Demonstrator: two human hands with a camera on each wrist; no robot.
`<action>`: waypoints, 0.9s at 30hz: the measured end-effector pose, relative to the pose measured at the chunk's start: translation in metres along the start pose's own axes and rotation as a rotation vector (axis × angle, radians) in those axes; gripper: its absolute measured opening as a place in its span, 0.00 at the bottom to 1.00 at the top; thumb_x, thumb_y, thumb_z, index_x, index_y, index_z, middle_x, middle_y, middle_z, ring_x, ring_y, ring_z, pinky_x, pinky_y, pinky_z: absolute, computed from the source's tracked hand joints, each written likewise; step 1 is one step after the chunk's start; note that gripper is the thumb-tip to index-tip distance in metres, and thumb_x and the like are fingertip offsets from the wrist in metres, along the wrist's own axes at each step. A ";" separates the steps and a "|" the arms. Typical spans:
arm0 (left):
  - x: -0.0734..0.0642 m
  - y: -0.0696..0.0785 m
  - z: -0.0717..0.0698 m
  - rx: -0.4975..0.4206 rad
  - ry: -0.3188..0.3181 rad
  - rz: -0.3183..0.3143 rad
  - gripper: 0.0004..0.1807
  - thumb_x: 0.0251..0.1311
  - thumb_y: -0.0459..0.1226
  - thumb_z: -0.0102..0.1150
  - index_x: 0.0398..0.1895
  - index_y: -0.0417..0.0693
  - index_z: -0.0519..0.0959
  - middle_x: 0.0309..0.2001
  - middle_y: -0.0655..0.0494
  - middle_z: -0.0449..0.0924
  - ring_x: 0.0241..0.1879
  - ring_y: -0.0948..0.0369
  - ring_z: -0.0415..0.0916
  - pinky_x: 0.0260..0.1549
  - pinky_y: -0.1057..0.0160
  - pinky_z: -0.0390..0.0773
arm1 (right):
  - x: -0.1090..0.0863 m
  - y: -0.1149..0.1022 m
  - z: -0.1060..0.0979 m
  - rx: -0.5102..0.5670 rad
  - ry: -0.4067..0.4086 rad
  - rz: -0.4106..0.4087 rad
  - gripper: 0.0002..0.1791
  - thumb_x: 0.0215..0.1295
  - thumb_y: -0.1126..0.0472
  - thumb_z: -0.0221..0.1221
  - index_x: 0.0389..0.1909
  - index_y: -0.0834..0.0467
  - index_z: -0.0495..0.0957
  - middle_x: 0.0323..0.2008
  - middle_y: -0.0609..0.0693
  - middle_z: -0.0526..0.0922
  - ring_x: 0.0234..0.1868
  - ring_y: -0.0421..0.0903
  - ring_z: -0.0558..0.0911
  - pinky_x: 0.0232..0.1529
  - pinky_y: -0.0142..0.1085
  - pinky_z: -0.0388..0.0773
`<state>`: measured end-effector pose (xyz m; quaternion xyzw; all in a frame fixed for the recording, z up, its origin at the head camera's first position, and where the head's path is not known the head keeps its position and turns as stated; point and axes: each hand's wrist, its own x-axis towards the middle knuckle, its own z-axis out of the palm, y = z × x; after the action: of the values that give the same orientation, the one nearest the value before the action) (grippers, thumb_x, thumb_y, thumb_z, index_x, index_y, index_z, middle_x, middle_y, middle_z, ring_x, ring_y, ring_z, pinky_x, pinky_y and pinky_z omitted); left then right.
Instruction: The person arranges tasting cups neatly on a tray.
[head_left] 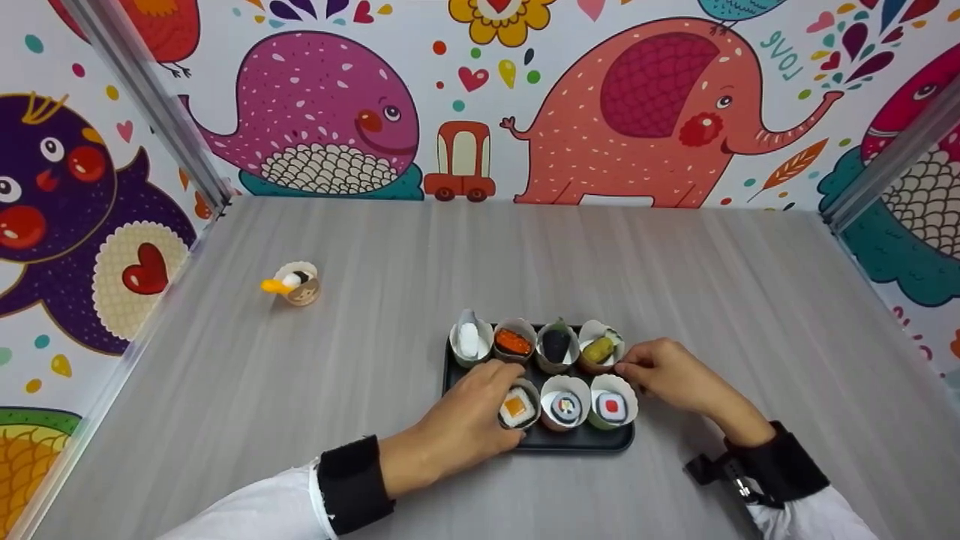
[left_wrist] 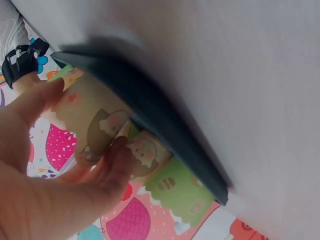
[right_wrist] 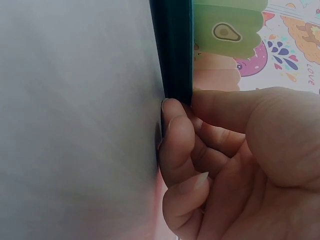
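A black tray (head_left: 574, 442) holds two rows of paper cups with toy sushi in them. My left hand (head_left: 469, 416) grips the front-left cup (left_wrist: 92, 112), its thumb and fingers on opposite sides; the toy sushi roll (head_left: 517, 406) inside has an orange centre. In the left wrist view this cup stands at the tray's edge. My right hand (head_left: 671, 379) pinches the tray's right edge (right_wrist: 176, 55) between thumb and curled fingers. Beside the held cup are a cup with a round roll (head_left: 566, 407) and one with a red-centred roll (head_left: 612, 406).
The back row has a white piece (head_left: 468, 341), an orange-red roe piece (head_left: 514, 342), a dark eggplant-like piece (head_left: 556, 345) and a yellow-green piece (head_left: 599, 349). Another filled paper cup (head_left: 301, 292) stands far left on the grey table (head_left: 360, 247). Printed walls (head_left: 465, 97) enclose the table.
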<state>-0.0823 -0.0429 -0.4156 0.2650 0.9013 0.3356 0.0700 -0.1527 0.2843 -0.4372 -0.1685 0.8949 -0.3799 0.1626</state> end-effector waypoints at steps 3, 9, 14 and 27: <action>-0.002 0.001 -0.002 -0.009 0.009 0.005 0.39 0.55 0.35 0.78 0.69 0.38 0.71 0.65 0.46 0.74 0.66 0.52 0.71 0.67 0.55 0.71 | 0.000 0.000 0.000 0.010 -0.003 0.002 0.12 0.74 0.63 0.61 0.28 0.59 0.83 0.19 0.45 0.76 0.20 0.39 0.73 0.23 0.31 0.69; -0.006 0.004 -0.007 0.012 0.063 0.045 0.38 0.55 0.39 0.79 0.67 0.38 0.74 0.62 0.48 0.76 0.64 0.53 0.73 0.66 0.55 0.72 | -0.001 0.000 0.000 0.017 -0.004 0.005 0.12 0.75 0.63 0.61 0.29 0.60 0.83 0.19 0.45 0.76 0.20 0.39 0.73 0.23 0.31 0.69; -0.012 0.004 -0.014 0.010 0.156 0.107 0.33 0.54 0.39 0.79 0.63 0.40 0.77 0.59 0.51 0.78 0.60 0.56 0.74 0.64 0.57 0.74 | -0.002 0.001 -0.001 0.027 -0.004 0.008 0.12 0.75 0.63 0.61 0.29 0.60 0.83 0.20 0.46 0.77 0.20 0.39 0.73 0.23 0.31 0.70; -0.027 -0.019 -0.052 0.043 0.519 0.167 0.26 0.52 0.35 0.81 0.55 0.41 0.82 0.53 0.50 0.83 0.57 0.54 0.79 0.60 0.53 0.77 | 0.000 0.001 -0.001 0.020 -0.009 0.004 0.13 0.75 0.62 0.61 0.28 0.59 0.82 0.20 0.48 0.78 0.21 0.40 0.75 0.24 0.31 0.72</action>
<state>-0.0834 -0.0991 -0.3893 0.2452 0.8709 0.3778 -0.1967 -0.1535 0.2850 -0.4375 -0.1670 0.8906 -0.3877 0.1691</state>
